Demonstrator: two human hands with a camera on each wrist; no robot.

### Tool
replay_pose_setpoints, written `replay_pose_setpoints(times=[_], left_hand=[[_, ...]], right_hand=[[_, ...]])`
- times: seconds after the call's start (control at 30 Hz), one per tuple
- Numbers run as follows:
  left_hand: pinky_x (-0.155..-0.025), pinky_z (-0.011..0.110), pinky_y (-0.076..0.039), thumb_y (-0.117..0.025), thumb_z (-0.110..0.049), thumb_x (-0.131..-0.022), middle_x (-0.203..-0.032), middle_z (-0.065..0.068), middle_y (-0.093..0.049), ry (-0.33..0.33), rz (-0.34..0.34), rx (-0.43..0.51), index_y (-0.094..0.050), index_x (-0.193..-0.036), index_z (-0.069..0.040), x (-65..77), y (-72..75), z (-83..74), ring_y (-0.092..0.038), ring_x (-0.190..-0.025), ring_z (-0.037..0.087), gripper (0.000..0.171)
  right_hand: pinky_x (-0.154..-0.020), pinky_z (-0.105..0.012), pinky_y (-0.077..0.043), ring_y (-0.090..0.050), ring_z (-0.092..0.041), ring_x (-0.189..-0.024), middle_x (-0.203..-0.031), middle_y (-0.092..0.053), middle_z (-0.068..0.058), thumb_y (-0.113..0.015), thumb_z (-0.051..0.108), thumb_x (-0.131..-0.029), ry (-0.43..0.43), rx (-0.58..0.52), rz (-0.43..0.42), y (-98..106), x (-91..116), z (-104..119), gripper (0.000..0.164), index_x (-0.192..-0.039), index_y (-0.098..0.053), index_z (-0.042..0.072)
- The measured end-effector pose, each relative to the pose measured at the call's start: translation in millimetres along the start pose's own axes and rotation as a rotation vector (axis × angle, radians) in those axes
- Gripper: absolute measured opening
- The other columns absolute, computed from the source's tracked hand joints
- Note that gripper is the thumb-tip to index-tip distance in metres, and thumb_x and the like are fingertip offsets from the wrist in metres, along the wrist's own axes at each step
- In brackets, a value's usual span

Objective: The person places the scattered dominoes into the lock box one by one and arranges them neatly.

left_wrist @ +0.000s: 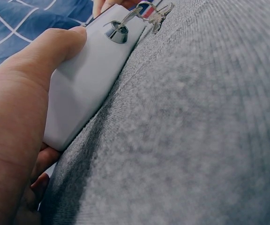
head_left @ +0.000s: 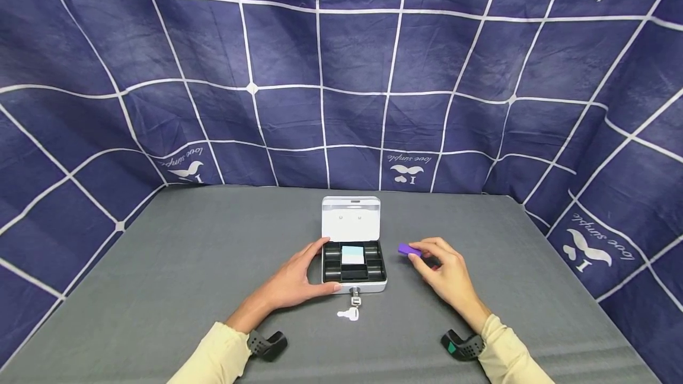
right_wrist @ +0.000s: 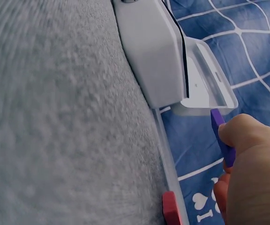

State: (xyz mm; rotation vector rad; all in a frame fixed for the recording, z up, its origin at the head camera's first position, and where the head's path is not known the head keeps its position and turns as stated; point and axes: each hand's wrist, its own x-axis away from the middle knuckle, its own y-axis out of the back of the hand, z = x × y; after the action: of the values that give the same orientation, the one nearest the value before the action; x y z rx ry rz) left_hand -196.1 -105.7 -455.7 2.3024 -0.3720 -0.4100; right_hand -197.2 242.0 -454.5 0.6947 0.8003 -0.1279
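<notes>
A white cash box [head_left: 368, 287] stands on the grey table with its lid [head_left: 350, 221] raised and a black compartment tray [head_left: 332, 270] inside. In the tray's middle compartment lies a light-blue and white rectangular piece [head_left: 352, 255]. My left hand [head_left: 290, 280] grips the box at its left side, thumb on the front face and fingers toward the back corner. Keys [head_left: 350, 313] hang from the front lock [left_wrist: 117, 33]. Right of the box, my right hand [head_left: 445, 271] pinches a small flat purple block [head_left: 409, 249] between thumb and fingers, apart from the box.
A red block [right_wrist: 171, 208] lies on the table close to my right hand, mostly hidden under it in the head view. Behind the grey table [head_left: 240, 218] hangs a dark blue curtain [head_left: 352, 117] with white lines, which also runs along both sides.
</notes>
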Motion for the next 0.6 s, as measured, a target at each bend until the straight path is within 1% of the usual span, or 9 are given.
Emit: replay_pose_setpoints(times=[0.1,0.2,0.33,0.47,0.6], left_hand=[[-0.112,0.057,-0.042,-0.082,-0.062,-0.078,-0.156,0.010,-0.048,-0.001,0.002,0.006,-0.037,-0.159,-0.027,-0.5,0.4,0.1,-0.048,-0.141,0.035,0.100],[-0.112,0.057,-0.041,-0.082,-0.062,-0.078,-0.157,0.011,-0.047,0.003,0.006,0.006,-0.036,-0.160,-0.027,-1.0,0.7,-0.9,-0.047,-0.142,0.036,0.100],[-0.113,0.056,-0.041,-0.083,-0.062,-0.077,-0.157,0.010,-0.047,0.012,0.011,0.000,-0.036,-0.160,-0.028,-1.3,1.1,-1.9,-0.046,-0.143,0.034,0.100],[-0.113,0.058,-0.040,-0.082,-0.062,-0.077,-0.158,0.011,-0.046,0.025,0.016,0.004,-0.036,-0.160,-0.028,0.0,0.8,-2.1,-0.046,-0.143,0.035,0.101],[-0.113,0.058,-0.040,-0.082,-0.062,-0.077,-0.157,0.011,-0.047,0.029,0.017,0.008,-0.036,-0.159,-0.027,1.1,1.3,-2.6,-0.046,-0.143,0.037,0.101]], right_hand=[[-0.057,-0.014,-0.046,-0.064,-0.010,-0.080,-0.098,-0.071,0.005,-0.084,0.003,-0.083,0.005,0.006,-0.003,-1,-1,1,0.026,-0.105,-0.080,0.017],[-0.064,-0.018,-0.050,-0.065,-0.011,-0.080,-0.097,-0.072,0.005,-0.084,0.003,-0.083,0.019,0.006,-0.004,-2,-4,3,0.026,-0.105,-0.080,0.017],[-0.075,-0.019,-0.052,-0.067,-0.013,-0.081,-0.098,-0.072,0.004,-0.084,0.004,-0.083,0.024,-0.009,0.001,-4,-11,10,0.025,-0.104,-0.080,0.016],[-0.078,-0.015,-0.052,-0.068,-0.015,-0.082,-0.098,-0.072,0.003,-0.084,0.005,-0.083,0.021,-0.028,0.015,-7,-17,17,0.024,-0.104,-0.079,0.015],[-0.078,-0.015,-0.052,-0.067,-0.012,-0.083,-0.098,-0.072,0.004,-0.084,0.005,-0.083,0.015,-0.042,0.021,-9,-20,22,0.023,-0.104,-0.079,0.014]])
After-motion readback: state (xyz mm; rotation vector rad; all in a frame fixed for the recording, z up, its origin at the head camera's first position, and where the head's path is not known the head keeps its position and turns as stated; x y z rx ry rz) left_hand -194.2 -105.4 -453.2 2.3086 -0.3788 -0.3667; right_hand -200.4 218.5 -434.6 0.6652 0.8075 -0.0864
